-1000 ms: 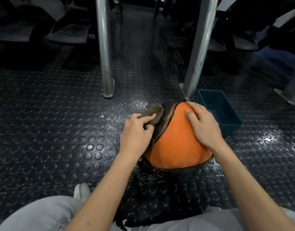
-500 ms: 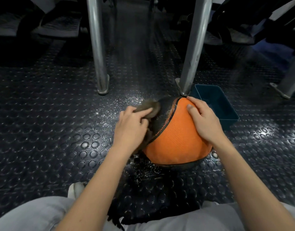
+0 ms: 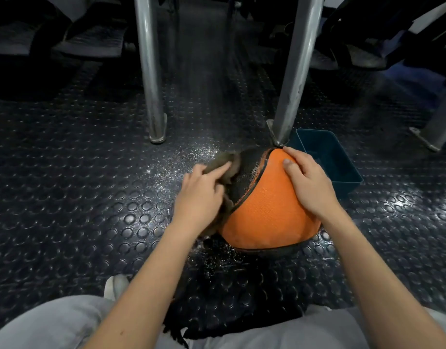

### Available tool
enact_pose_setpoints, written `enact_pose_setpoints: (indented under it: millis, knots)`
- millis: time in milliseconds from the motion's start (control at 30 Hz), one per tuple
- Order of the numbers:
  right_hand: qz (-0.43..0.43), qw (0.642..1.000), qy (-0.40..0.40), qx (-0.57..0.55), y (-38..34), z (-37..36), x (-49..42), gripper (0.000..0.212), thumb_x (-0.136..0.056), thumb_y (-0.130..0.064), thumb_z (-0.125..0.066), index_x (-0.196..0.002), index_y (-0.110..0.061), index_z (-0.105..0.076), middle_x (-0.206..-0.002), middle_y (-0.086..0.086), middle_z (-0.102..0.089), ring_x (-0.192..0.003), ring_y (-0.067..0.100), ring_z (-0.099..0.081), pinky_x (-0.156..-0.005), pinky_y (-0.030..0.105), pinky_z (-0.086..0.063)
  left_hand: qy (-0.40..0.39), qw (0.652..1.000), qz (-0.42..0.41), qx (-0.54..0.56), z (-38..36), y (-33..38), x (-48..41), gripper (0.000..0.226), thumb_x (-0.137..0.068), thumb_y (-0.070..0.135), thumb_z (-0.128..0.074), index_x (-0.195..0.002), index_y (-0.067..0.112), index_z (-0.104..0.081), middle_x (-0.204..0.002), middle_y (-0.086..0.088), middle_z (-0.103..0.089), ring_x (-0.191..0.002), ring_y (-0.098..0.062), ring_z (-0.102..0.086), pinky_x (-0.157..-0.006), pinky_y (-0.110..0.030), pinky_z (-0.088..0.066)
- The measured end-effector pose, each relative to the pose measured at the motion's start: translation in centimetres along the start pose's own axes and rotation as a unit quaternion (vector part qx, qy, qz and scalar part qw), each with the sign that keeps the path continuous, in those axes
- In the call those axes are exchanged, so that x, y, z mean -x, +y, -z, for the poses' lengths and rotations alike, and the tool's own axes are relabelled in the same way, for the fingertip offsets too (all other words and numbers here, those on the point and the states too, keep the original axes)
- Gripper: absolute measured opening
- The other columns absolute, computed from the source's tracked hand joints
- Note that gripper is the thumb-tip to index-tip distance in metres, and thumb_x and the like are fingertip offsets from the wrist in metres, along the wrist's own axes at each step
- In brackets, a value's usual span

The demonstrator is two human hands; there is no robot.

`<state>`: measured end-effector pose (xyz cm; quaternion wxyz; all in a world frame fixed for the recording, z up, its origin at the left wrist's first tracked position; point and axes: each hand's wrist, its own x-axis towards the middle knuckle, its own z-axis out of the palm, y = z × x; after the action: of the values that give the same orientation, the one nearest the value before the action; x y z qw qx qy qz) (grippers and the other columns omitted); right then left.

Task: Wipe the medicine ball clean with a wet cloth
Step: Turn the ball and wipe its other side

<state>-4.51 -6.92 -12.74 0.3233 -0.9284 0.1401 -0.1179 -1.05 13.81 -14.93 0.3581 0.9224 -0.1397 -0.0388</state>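
to the far left of the medicine ball (image 3: 267, 210), and beyond it, a metal leg (image 3: 151, 71) stands on the studded floor (image 3: 65, 197). nearer the ball's left side the floor glitters with wet specks (image 3: 181, 157), which i'd guess were flung off the wiping. the left hand (image 3: 199, 195) is tight against the ball's left flank, clamped on the cloth (image 3: 222, 162). one finger lies stretched over the wad and the rest look curled into it, though the blur softens that. the cloth is squeezed against the ball's dark panel, so that panel seems to be the part being scrubbed. the ball sits on the floor between the person's knees, orange face up. the right hand (image 3: 307, 182) lies on the ball's top right, fingers apart and flat, gripping nothing. i take it to be a brace so the ball won't roll under the rubbing. a second leg (image 3: 295, 66) stands just behind the ball. right of the ball a blue tub (image 3: 327, 157) waits, handy for rewetting, i suppose.
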Motion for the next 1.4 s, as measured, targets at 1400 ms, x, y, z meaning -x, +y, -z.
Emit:
enact_pose_setpoints:
  millis: [1400]
  knots:
    - [0.036,0.999,0.006,0.016,-0.8,-0.6,0.3,0.047,-0.093,-0.050,-0.035,-0.135,-0.032,-0.046,-0.141,-0.011,-0.045,-0.131,0.016,-0.038,-0.106,0.046,-0.032,0.084,0.985,-0.118,0.095,1.1,3.0,0.8,0.043,-0.093,0.021,-0.043,-0.131,0.040,-0.052,-0.114,0.009,-0.042,-0.108,-0.009,-0.034,-0.089,-0.016,-0.030]
